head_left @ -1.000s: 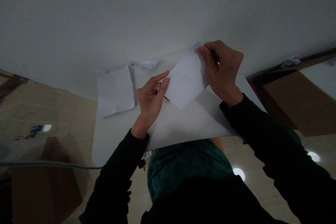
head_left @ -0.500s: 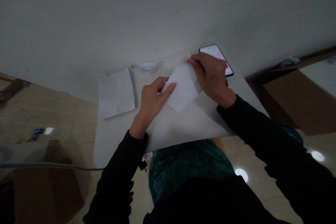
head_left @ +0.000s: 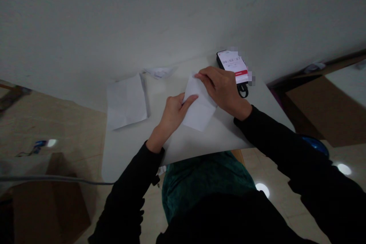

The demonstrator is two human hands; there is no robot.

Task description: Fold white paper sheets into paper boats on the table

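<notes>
A folded white paper lies on the white table in front of me. My left hand pinches the paper's left edge, thumb laid on top. My right hand lies over the paper's upper right part, fingers curled and pressing its top edge down. Both sleeves are black.
A second white sheet lies at the table's left, with a crumpled paper scrap behind it near the wall. A phone with a lit timer screen rests just beyond my right hand. Brown cardboard sits on the floor at the left.
My right hand has carried the paper's far corner down and leftward, folding it smaller, which uncovered the phone behind. My left hand shifted slightly right along the paper's edge.
</notes>
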